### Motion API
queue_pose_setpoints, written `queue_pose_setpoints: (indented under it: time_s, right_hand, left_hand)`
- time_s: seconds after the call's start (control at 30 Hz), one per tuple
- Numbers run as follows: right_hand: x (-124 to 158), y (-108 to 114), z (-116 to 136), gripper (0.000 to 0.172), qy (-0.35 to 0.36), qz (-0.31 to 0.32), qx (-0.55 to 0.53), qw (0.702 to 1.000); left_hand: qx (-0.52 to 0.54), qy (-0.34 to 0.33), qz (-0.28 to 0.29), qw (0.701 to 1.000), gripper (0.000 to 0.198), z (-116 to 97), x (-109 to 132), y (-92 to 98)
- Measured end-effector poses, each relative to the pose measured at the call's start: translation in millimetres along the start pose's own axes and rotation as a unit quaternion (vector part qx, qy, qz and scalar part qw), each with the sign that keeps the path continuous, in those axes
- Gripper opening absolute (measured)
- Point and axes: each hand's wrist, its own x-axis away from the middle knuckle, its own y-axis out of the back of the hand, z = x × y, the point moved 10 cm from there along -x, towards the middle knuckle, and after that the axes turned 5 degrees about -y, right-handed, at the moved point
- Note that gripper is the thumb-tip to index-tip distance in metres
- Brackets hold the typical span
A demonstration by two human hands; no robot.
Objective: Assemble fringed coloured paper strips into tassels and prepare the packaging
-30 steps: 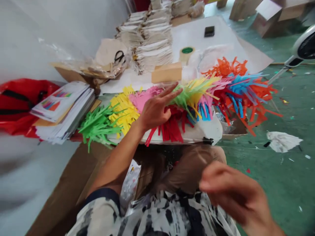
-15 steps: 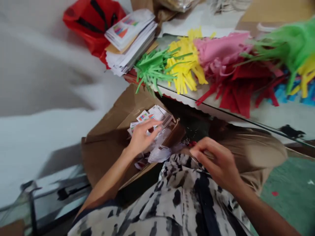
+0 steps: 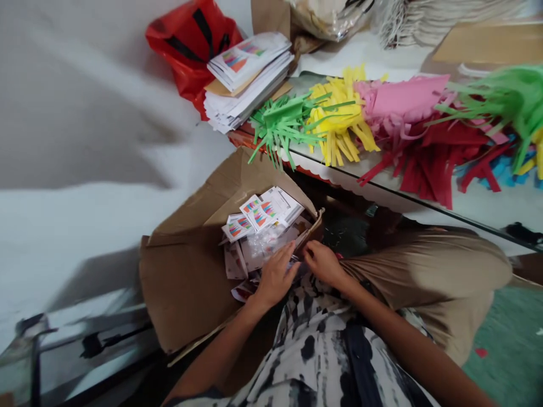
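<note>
My left hand (image 3: 276,276) is over the near right side of an open cardboard box (image 3: 182,277), its fingers stretched out and nothing visibly held. Close beside it, my right hand (image 3: 326,263) has its fingers curled together by the box's right edge. Whether anything is pinched there is hidden. White printed cards (image 3: 259,215) with colourful pictures lie loose in the box. Crumpled clear plastic (image 3: 263,242) rests on the cards just beyond my left fingertips.
A glass-topped table (image 3: 436,212) runs along the far side, bearing green fringe (image 3: 286,121), yellow fringe (image 3: 339,116), pink fringe (image 3: 403,102) and red fringe (image 3: 445,152). A paper stack (image 3: 250,79) stands by a red bag (image 3: 190,51). My bent leg (image 3: 432,271) is at right.
My left hand has moved right and toward me from above the cards. My right hand has come left to the box edge, so the hands are closer together. The view has shifted slightly.
</note>
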Motion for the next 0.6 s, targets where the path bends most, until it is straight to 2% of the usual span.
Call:
queue_pose_setpoints:
  time_s: [0.2,0.37,0.5,0.6]
  right_hand:
    - [5,0,7,0.013,0.063,-0.005,-0.09,0.994]
    - [6,7,12,0.014,0.069,-0.04,-0.17,0.982]
    - [15,37,14,0.022,0.048,-0.086,-0.228,0.969]
    - [45,81,12,0.029,0.04,-0.111,-0.291,0.949]
  left_hand:
    - [-0.004,0.013,-0.001,1.0,0.063,8,3,-9.1]
    - [-0.006,0.002,0.012,1.0,0.062,6,4,-13.9]
    - [-0.015,0.018,0.037,0.999,0.06,7,3,-19.9]
    - [-0.019,0.034,0.052,0.998,0.06,8,2,-21.5]
